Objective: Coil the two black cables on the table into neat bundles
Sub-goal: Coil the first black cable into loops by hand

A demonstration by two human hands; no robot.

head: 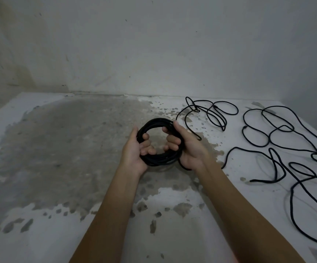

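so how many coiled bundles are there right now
1: the black coil, held by the left hand and right hand over the table. The loose cables at right lie uncoiled. None seems hidden.

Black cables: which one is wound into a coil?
The cable held by the left hand and right hand, a tight ring; the loose cable sprawls in loops at right.

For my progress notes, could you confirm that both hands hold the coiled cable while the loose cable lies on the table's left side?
Not quite: the head view shows the loose cable on the right side of the table, not the left. The left hand and right hand do both hold the coiled cable.
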